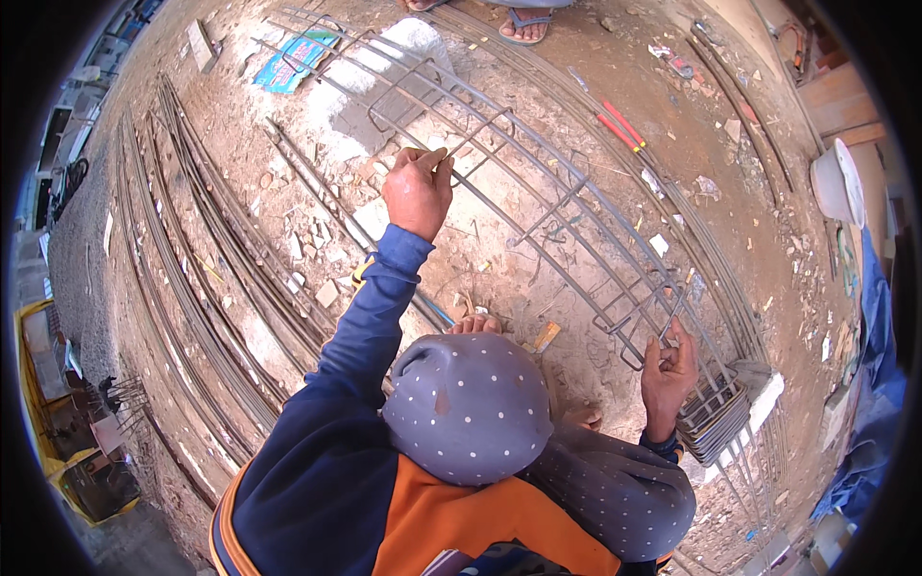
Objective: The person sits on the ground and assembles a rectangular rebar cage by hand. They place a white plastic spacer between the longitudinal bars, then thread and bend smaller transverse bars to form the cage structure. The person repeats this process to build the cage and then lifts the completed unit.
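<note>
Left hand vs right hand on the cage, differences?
Left hand is partway along the steel cage; right hand is near its lower-right end.
Left sleeve shows at length; right sleeve is mostly hidden.
Shared: both bare, fingers at the bars.

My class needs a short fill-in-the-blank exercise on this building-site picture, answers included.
1. Of the left hand and right hand, the one nearer the stacked steel rings is the ____.
2. The tool on the ground has mainly ____ handles.
3. The head covering is patterned with pale ____.
4. The tarp is ____.

Missing words: right hand; red; dots; blue.
</note>
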